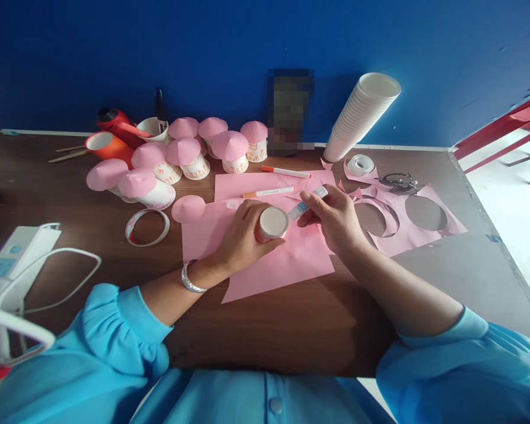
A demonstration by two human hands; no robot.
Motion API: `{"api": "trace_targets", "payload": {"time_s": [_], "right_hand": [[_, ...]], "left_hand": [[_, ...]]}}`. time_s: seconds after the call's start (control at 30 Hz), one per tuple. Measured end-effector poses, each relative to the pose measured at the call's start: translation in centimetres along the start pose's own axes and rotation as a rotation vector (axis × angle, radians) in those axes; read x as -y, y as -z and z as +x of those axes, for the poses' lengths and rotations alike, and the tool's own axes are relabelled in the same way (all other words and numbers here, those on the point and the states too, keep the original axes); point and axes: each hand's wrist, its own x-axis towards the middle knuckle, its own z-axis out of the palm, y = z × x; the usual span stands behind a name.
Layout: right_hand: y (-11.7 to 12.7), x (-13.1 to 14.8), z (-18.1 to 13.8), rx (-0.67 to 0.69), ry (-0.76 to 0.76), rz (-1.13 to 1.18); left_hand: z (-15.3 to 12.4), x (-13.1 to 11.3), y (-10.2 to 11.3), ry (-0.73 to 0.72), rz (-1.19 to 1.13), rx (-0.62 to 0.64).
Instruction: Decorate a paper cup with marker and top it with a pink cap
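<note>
Over the pink paper sheets [282, 247], my left hand [242, 235] is wrapped round a small paper cup [274, 222], its pale round base facing up. Just to its right, my right hand [338, 218] pinches a glue stick [308, 202] with a blue-and-white label, its lower end close to the cup's rim; whether they touch I cannot tell. A loose pink paper cone [188, 209] lies left of my left hand. A small clear cap [234, 204] rests on the paper behind that hand.
Several decorated cups with pink cone roofs [231, 146] stand at the back left. Two markers [269, 192] lie on the paper. A tall stack of paper cups [362, 115] leans against the blue wall. Cut pink scraps [406, 224] lie right; a tape roll [147, 227] and a power strip [20, 259] left.
</note>
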Motion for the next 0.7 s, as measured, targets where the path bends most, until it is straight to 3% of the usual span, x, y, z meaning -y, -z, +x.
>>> {"api": "trace_targets", "payload": {"time_s": [0.27, 0.53, 0.7], "right_hand": [[-0.6, 0.2, -1.2, 0.083, 0.05, 0.032], [-0.2, -0.1, -0.3, 0.012, 0.077, -0.068], [-0.4, 0.0, -1.6, 0.035, 0.246, -0.08]], "left_hand": [[0.1, -0.4, 0.1, 0.116, 0.042, 0.041], [0.2, -0.5, 0.0, 0.113, 0.009, 0.031], [0.3, -0.7, 0.1, 0.172, 0.007, 0.051]]}}
